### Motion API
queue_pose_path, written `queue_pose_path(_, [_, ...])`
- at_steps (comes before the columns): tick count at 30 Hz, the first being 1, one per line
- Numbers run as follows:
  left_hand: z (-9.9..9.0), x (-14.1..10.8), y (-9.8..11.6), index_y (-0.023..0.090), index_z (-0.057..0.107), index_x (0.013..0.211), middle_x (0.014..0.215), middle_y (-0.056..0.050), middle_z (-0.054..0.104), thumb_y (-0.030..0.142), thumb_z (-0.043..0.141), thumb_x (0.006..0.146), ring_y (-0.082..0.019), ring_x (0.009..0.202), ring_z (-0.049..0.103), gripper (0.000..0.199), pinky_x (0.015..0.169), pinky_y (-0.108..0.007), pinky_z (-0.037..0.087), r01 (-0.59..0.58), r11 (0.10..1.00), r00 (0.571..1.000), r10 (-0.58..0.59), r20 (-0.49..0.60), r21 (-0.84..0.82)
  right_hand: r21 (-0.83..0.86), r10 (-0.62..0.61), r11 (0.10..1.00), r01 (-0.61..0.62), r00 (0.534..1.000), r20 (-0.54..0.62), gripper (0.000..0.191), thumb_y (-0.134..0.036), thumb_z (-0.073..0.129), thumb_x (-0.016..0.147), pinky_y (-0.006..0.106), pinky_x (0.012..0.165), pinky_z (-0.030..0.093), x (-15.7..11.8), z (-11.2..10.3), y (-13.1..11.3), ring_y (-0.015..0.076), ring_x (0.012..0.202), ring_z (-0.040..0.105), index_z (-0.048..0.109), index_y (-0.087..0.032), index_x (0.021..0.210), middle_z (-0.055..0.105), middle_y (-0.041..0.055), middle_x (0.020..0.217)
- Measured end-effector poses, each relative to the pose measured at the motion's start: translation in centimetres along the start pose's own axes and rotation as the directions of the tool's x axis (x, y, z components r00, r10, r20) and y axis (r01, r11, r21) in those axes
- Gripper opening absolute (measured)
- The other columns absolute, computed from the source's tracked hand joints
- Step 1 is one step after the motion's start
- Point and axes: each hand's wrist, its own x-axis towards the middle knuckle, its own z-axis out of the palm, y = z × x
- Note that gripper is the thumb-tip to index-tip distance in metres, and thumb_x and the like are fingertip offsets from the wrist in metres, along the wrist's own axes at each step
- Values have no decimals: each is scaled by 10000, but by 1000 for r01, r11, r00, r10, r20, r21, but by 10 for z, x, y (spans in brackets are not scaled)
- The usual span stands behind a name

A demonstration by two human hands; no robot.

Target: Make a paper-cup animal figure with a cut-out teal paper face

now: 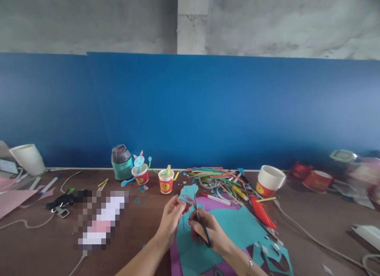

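While the left hand [171, 216] pinches a small turquoise cutout [186, 192] between thumb and fingers, the right hand [211, 231] grips black-handled scissors [203, 231], blades right at the paper! Below them, a large turquoise sheet [234, 225] overlaps purple paper [175, 264]; beyond, colourful thin strips [208, 174] spread out, two decorated cups [166, 185] to their left.

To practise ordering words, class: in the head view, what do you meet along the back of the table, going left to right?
White cup, teal jar, cat-face cup, small paper cup, heap of coloured strips, large white-and-red cup, small red cup.
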Motion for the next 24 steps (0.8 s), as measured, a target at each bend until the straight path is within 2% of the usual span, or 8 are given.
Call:
queue_pose_path(5, [0, -2, 0, 181, 456, 626, 659, -7, 621, 268, 718, 659, -150, 652, 577, 278, 659, -254, 420, 22, 1000, 998, -23, 66, 12, 0, 5, 1000, -5, 1000, -8, 295, -435, 606, 755, 150, 352, 340, 0, -1, -3, 69, 391, 457, 515, -154, 760, 547, -30, 491])
queue_pose_path(11, [-3, -1, -2, 176, 464, 640, 659, -6, 616, 233, 696, 691, -134, 636, 565, 244, 628, -239, 407, 31, 999, 995, -30, 98, -10, 9, 2, 1000, -2, 1000, -8, 306, -445, 620, 744, 149, 354, 328, 0, -1, -3, 72, 392, 461, 520, -156, 746, 548, -27, 481])
queue_pose_path(17, [-4, -1, 0, 180, 460, 622, 659, -7, 621, 265, 722, 651, -144, 631, 575, 278, 620, -246, 414, 52, 998, 996, -55, 76, 46, -8, -12, 1000, 12, 1000, -3, 305, -446, 619, 748, 153, 346, 305, 0, -2, -2, 65, 370, 435, 527, -155, 748, 541, -33, 473])
queue_pose_path(24, [-3, -1, -1, 178, 459, 626, 651, 0, 613, 254, 726, 654, -141, 635, 573, 278, 628, -246, 411, 63, 998, 994, -62, 90, -5, -8, -17, 1000, 17, 1000, -26, 343, -483, 627, 732, 169, 373, 317, 1, -1, -3, 72, 377, 436, 525, -156, 712, 522, -33, 451])
